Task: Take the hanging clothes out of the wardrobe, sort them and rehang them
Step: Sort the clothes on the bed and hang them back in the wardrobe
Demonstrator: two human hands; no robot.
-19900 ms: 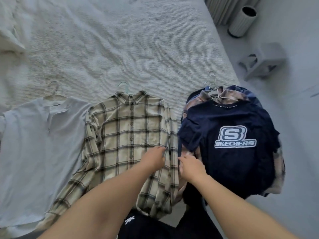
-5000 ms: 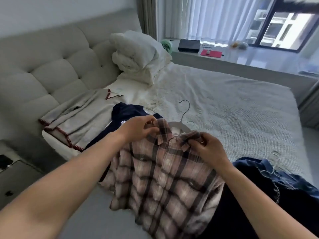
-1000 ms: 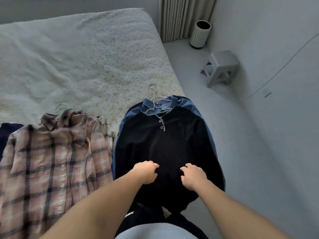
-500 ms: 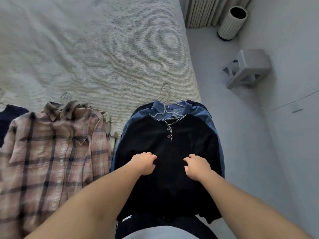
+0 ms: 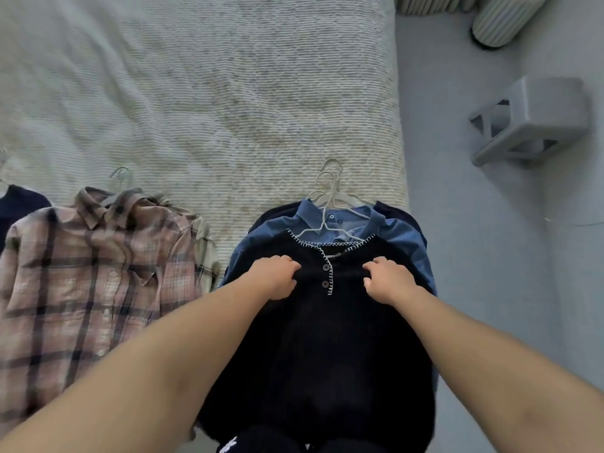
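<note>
A black knit top (image 5: 330, 338) with white stitched neckline lies uppermost on a pile at the bed's right edge, over a blue denim shirt (image 5: 402, 237) and a darker garment. White wire hangers (image 5: 330, 188) stick out above the pile. My left hand (image 5: 276, 277) grips the black top's fabric left of its buttons. My right hand (image 5: 387, 281) grips it on the right of the placket. A pink plaid shirt (image 5: 94, 276) on a hanger lies to the left, over a cream plaid shirt (image 5: 207, 253).
The white textured bedspread (image 5: 212, 93) stretches away behind the clothes. A navy garment (image 5: 18, 204) shows at the far left edge. On the grey floor to the right stand a grey stool (image 5: 529, 122) and a ribbed white bin (image 5: 500, 21).
Both hands have slid up the black top from its middle to just below the neckline. The view has tilted down and closer to the pile.
</note>
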